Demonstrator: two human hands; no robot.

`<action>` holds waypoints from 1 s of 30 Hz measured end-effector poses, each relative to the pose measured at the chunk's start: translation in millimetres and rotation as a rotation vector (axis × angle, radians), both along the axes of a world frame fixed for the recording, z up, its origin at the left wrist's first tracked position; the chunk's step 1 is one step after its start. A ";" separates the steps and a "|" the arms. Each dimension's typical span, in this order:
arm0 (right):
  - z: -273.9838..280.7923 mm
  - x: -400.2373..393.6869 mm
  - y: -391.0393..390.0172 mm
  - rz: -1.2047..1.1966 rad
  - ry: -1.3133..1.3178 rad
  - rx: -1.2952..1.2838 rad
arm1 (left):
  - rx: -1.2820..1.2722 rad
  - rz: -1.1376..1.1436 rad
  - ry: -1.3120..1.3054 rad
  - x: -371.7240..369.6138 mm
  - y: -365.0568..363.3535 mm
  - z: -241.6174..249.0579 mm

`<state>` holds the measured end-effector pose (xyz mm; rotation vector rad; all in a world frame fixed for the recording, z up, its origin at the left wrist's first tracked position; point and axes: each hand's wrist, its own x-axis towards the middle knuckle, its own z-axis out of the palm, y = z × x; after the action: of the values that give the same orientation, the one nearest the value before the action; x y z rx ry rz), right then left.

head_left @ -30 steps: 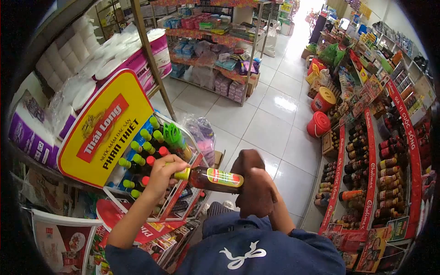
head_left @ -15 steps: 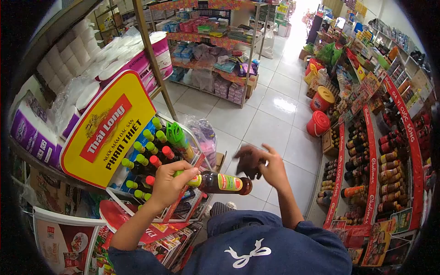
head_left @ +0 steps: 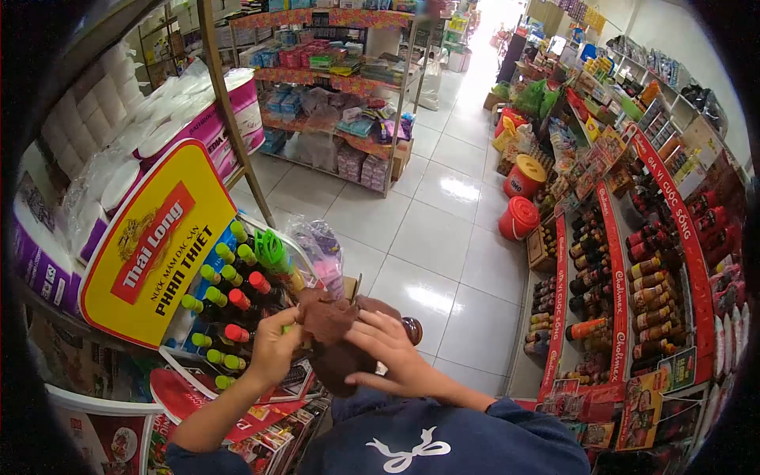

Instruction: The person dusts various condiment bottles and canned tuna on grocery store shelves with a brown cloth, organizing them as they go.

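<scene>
My left hand (head_left: 275, 344) is closed round the neck end of a dark glass bottle (head_left: 412, 330), held roughly level before my chest. A brown cloth (head_left: 336, 366) lies over most of the bottle, hiding its label; only the base sticks out at the right. My right hand (head_left: 388, 352) rests on the cloth, fingers spread and pressing it against the bottle. Just left of my left hand, bottles with green and red caps (head_left: 229, 298) stand in a display rack behind a yellow sign (head_left: 154, 245).
Shelves of sauce bottles (head_left: 653, 293) line the right side. A red bucket (head_left: 518, 218) stands on the tiled floor (head_left: 427, 245). Packs of paper rolls (head_left: 229, 119) are at the upper left, beside a metal post (head_left: 229, 111). Goods shelves (head_left: 324, 79) stand further back.
My right hand has moved left with the brown cloth and laid it over the bottle. The view has shifted, and my left hand still holds the bottle.
</scene>
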<state>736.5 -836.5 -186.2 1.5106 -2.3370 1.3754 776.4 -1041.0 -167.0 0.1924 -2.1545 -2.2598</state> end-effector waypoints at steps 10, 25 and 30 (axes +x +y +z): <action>-19.7 15.0 -21.1 0.033 -0.064 0.084 | -0.594 -0.114 0.138 26.3 6.9 4.0; -106.2 -5.0 -35.1 0.703 -1.448 -0.046 | -0.785 -0.311 0.076 16.1 -1.5 5.9; -110.8 -1.8 -27.0 0.543 -1.609 -0.016 | -0.554 -0.148 -0.068 5.0 -22.0 8.2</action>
<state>734.7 -863.5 -297.0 1.0765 -2.2518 3.7369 781.4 -1063.0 -158.7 0.1014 -2.8028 -1.6349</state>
